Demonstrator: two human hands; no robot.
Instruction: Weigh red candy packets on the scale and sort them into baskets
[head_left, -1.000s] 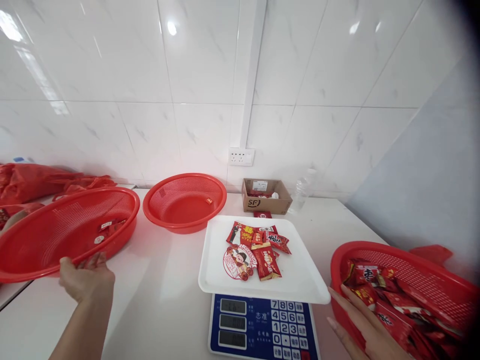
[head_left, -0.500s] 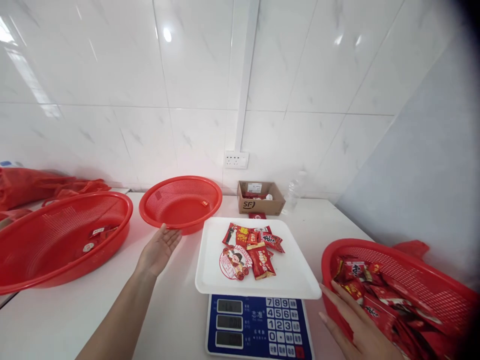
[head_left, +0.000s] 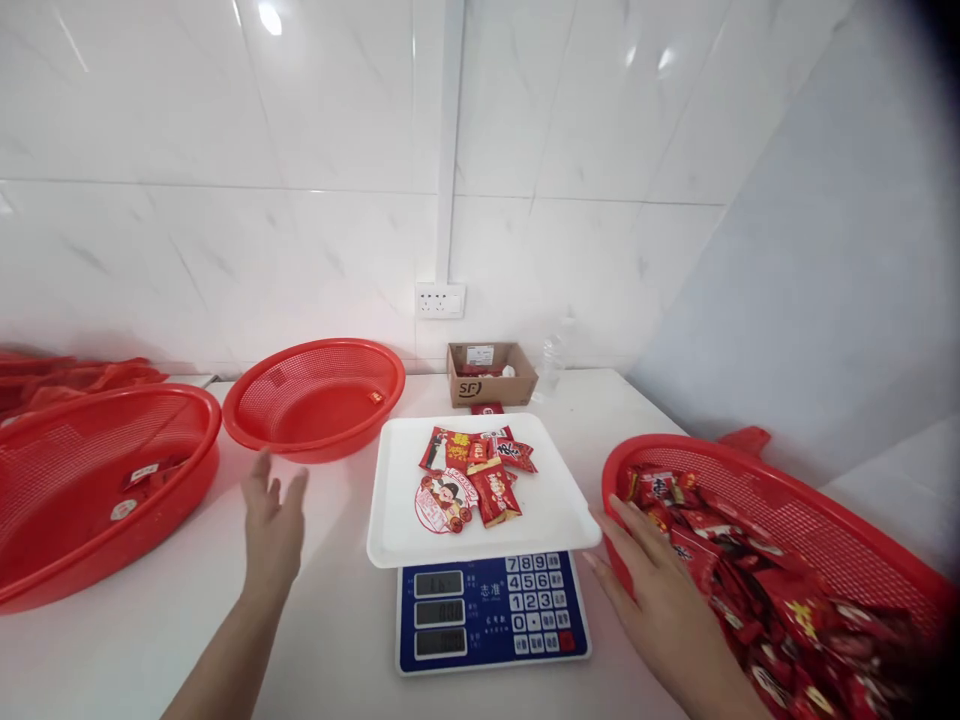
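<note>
On the white tray (head_left: 551,510) of a blue digital scale (head_left: 491,612) lie several red snack packets (head_left: 495,490) beside a round cartoon label (head_left: 442,502). My left hand (head_left: 274,520) is raised over the table left of the tray, fingers apart and holding nothing. At the tray's right side, my right hand (head_left: 652,580) has its fingers stretched out, close to the tray's corner and the rim of the right red basket (head_left: 757,455). Many red packets (head_left: 742,580) fill that basket. Numbers on the scale's displays are too faint to read surely.
A red basket (head_left: 315,345) behind my left hand holds one small packet. Another red basket (head_left: 82,400), far left, has a few packets. An SF cardboard box (head_left: 491,390), a clear bottle (head_left: 553,360) and red bags (head_left: 82,372) stand or lie near the wall.
The view has turned right and slightly down. My left hand has turned and its fingers point up more, away from the rear basket's rim. The packets on the tray lie as before.
</note>
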